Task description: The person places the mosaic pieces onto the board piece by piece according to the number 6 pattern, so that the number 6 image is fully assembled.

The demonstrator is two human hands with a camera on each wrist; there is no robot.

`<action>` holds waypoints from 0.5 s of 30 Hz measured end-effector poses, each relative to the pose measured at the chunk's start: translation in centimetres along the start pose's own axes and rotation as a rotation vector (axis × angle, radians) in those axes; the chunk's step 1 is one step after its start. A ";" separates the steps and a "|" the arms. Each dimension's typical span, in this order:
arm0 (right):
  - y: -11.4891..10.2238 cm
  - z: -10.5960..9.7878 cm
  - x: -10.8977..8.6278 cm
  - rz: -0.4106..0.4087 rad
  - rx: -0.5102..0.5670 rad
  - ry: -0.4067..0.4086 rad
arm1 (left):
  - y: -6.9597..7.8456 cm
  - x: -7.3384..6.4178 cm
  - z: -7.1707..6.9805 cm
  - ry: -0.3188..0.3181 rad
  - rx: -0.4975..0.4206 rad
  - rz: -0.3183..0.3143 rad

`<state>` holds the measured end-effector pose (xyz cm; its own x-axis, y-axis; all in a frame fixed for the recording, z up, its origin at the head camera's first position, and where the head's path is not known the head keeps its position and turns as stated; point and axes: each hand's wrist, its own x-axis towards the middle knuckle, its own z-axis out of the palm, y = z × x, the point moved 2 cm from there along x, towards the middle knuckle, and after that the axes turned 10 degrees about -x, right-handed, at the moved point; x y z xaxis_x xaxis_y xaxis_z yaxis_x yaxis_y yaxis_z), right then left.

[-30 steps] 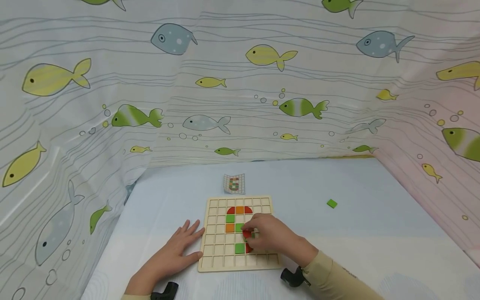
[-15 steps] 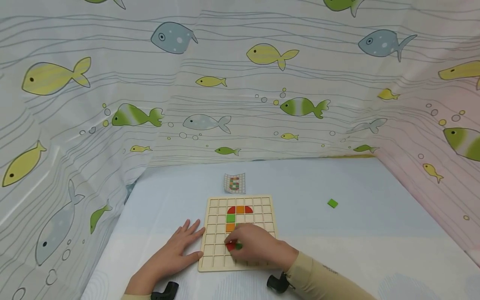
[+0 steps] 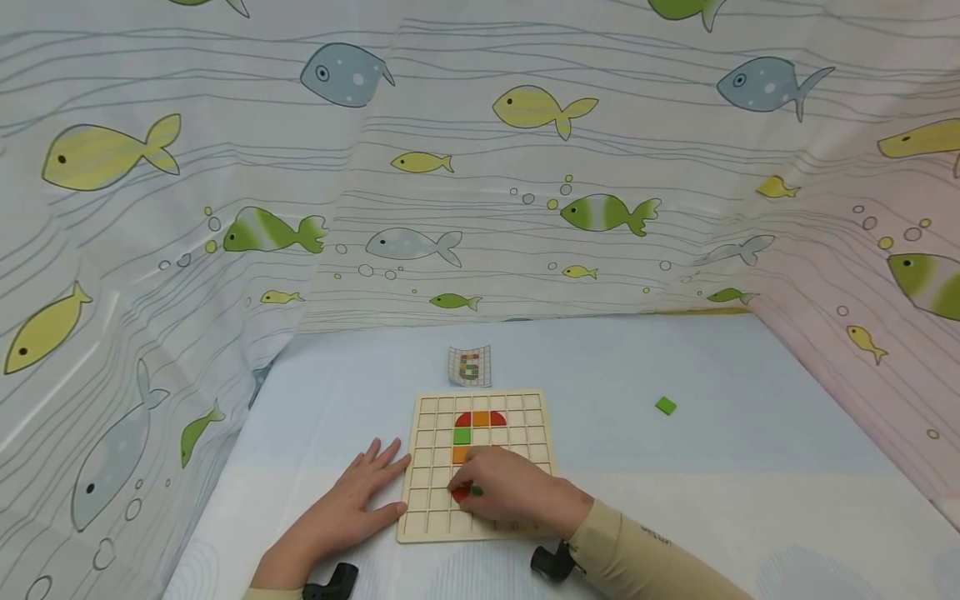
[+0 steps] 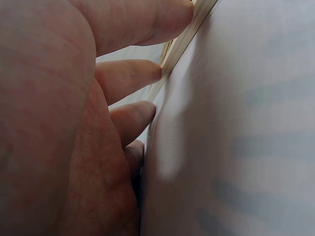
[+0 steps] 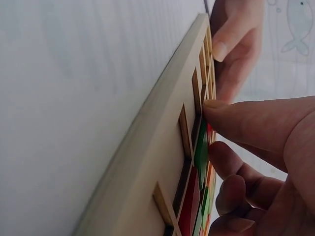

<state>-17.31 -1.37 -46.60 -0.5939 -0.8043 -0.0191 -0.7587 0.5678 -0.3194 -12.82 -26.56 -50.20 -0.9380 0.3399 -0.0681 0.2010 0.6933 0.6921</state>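
My left hand (image 3: 363,487) lies with spread fingers along the left edge of the wooden grid board (image 3: 427,502); in the left wrist view its fingertips meet the board's side (image 4: 170,61). Low on the board, my right hand (image 3: 513,492) pinches a red tile with a rounded edge (image 3: 460,495) between thumb and fingers, right at a cell. A green tile (image 5: 201,150) lies in the grid beside it, and a red tile (image 5: 189,206) is nearer the right wrist camera. Farther up sit red (image 3: 463,419), orange (image 3: 481,419) and green (image 3: 462,436) tiles. The hand hides several cells.
Behind the board lies a small pattern card (image 3: 469,367) with a coloured grid figure. A loose green tile (image 3: 665,406) rests on the table to the right. Fish-printed cloth (image 3: 420,242) stands round the back and sides.
My right hand has moved left and toward me over the board with the red tile, then stayed nearly still in the last half second. The left hand has not moved.
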 end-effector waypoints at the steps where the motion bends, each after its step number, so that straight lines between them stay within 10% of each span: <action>1: 0.0 0.0 0.0 -0.004 -0.009 0.004 | 0.0 0.0 0.0 0.001 0.002 -0.002; 15: 0.8 -0.5 -0.7 0.034 -0.009 0.004 | 0.3 0.0 0.0 0.009 0.008 -0.010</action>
<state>-17.63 -0.21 -46.39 -0.6201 -0.7841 -0.0261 -0.7406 0.5960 -0.3103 -12.71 -26.35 -50.02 -0.9426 0.3267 -0.0686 0.1933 0.7016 0.6858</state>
